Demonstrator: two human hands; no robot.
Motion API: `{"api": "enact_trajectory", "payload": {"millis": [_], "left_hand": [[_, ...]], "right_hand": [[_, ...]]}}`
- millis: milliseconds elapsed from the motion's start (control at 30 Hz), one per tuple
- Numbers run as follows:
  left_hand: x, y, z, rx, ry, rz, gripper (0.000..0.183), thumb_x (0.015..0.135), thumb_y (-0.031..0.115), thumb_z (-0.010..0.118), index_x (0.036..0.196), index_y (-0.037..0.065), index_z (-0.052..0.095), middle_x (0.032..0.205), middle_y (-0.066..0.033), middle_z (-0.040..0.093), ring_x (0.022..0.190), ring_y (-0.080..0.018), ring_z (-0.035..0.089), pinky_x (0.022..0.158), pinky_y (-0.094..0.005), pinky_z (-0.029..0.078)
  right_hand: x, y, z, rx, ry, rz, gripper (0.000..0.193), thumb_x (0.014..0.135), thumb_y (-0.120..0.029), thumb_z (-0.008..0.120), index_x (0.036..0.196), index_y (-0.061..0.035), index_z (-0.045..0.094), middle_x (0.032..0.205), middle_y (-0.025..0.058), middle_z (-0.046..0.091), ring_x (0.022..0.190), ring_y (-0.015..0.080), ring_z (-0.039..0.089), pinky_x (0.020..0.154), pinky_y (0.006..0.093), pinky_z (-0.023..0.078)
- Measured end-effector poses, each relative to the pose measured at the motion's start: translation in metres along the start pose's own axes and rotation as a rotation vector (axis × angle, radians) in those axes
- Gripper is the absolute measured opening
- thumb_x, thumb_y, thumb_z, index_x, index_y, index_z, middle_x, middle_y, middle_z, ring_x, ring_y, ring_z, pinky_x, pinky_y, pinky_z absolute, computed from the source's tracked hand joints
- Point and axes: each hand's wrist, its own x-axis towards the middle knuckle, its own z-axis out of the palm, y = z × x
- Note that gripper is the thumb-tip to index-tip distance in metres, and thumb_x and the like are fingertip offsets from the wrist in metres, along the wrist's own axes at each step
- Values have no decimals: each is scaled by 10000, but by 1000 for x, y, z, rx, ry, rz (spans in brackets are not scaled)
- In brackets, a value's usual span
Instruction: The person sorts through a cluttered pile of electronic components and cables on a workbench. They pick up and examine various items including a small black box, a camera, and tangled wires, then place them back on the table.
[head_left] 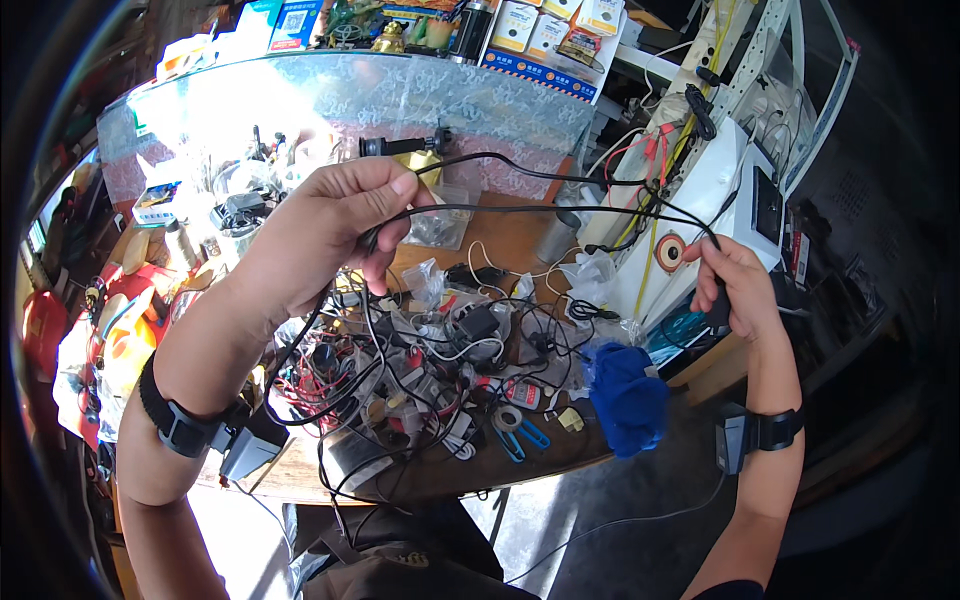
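A long black cable (560,208) stretches between my two raised hands above a cluttered workbench. My left hand (345,215) is closed around it, thumb pressed against the fingers, and more loops hang below the palm over the bench edge. Off to the right, my right hand (738,285) pinches the cable near one end. A dark piece, perhaps a plug, shows under those fingers but is partly hidden. A second strand runs from the left hand toward the white equipment at the right. Beneath lies a tangle of wires, with a black power adapter (478,323) among them.
Blue-handled pliers (522,436), a tape roll (507,418) and a blue cloth (628,400) lie near the bench's front edge. Farther back stand a metal cup (557,238) and a black flashlight (400,147). A white appliance (722,195) borders the right side.
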Motion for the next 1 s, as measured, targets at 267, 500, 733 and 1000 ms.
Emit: {"api": "enact_trajectory", "payload": {"millis": [267,500,733,1000], "left_hand": [[2,-31,21,-51,-16,-109,218,970,195,362,951,38,512,752,-86,629,651,-143,621,624,-244,502],[9,-16,3,-143,176,146,201,966,189,339,912,48,471,780,-121,635,609,-135,607,565,-221,486],[16,10,-16,13,127,308,220,956,191,369,887,34,507,704,-58,599,579,-135,585,575,-224,472],[21,-31,10,199,-211,-99,136,780,104,659,865,45,571,770,-52,609,714,-108,595,619,-234,477]], "right_hand": [[5,-7,25,248,-39,-33,264,938,-211,426,973,27,534,586,30,500,512,156,542,545,309,504],[1,10,22,-250,-249,106,228,900,-67,454,1087,35,536,798,107,643,752,177,643,724,265,493],[-3,16,24,-189,-476,145,239,888,-66,475,1092,45,529,816,133,646,780,202,646,723,282,504],[-1,-9,50,77,-501,78,296,905,-115,478,1155,41,501,816,129,638,782,201,644,678,281,515]]}}
